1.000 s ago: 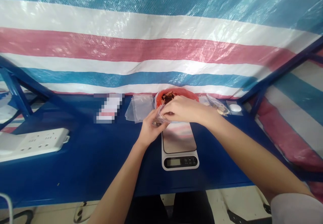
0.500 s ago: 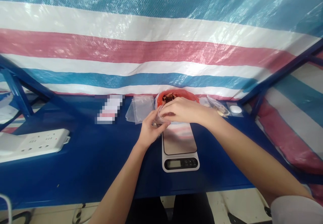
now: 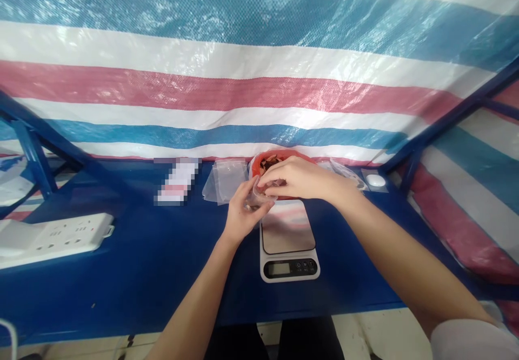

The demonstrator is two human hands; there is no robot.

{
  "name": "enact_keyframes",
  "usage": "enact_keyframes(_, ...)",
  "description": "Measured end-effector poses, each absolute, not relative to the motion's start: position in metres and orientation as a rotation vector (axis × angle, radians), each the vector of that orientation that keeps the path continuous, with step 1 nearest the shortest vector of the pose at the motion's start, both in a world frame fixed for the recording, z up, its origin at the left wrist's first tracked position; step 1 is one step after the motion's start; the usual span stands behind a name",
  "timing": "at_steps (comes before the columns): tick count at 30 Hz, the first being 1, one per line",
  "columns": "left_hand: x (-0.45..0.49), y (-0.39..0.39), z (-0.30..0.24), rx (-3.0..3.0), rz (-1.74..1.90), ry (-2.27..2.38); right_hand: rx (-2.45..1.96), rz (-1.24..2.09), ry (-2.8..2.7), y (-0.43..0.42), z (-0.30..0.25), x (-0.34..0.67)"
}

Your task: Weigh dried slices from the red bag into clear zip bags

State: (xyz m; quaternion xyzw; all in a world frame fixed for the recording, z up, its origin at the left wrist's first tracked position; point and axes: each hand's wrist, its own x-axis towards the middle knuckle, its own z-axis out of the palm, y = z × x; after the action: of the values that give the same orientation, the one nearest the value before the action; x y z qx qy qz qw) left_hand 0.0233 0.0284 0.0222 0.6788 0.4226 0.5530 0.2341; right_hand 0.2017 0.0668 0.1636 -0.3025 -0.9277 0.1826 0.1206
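Observation:
My left hand (image 3: pixel 242 212) holds a small clear plastic bag (image 3: pixel 259 196) up over the far left corner of a white kitchen scale (image 3: pixel 287 241) with a steel plate. My right hand (image 3: pixel 295 179) is curled over the bag's mouth, fingers pinched together on it. Just behind both hands stands a red bowl (image 3: pixel 279 161) of brown dried pieces. A few dark bits show inside the bag.
A stack of empty clear bags (image 3: pixel 227 179) lies left of the bowl on the blue table (image 3: pixel 141 262). A white power strip (image 3: pixel 52 235) sits at the left edge. More filled bags (image 3: pixel 346 171) and a white round object (image 3: pixel 376 180) lie at the right. A striped tarp (image 3: pixel 243 79) forms the back.
Both hands and the bag stay over the scale's far edge; the view has tilted slightly, so everything sits a little lower in the picture.

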Motion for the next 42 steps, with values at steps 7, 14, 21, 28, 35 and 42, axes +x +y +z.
enact_keyframes(7, 0.018, 0.031, 0.02, 1.714, 1.58, 1.196, -1.144, 0.522, -2.552, 0.09, 0.145, 0.235)
enact_keyframes(14, 0.012, 0.032, 0.019, 1.683, 1.585, 1.136, -1.309, 0.376, -2.734, 0.123, 0.081, 0.227)
enact_keyframes(21, 0.01, 0.031, 0.022, 1.683, 1.569, 1.156, -1.562, 0.092, -2.799, 0.131, 0.06, 0.202)
enact_keyframes(28, 0.01, 0.032, 0.02, 1.685, 1.57, 1.152, -1.725, 0.098, -2.747, 0.126, 0.06, 0.193)
enact_keyframes(35, 0.011, 0.031, 0.02, 1.701, 1.574, 1.133, -1.72, 0.04, -2.761, 0.131, 0.053, 0.187)
enact_keyframes(42, 0.01, 0.032, 0.019, 1.686, 1.561, 1.144, -1.728, -0.025, -2.736, 0.132, 0.053, 0.189)
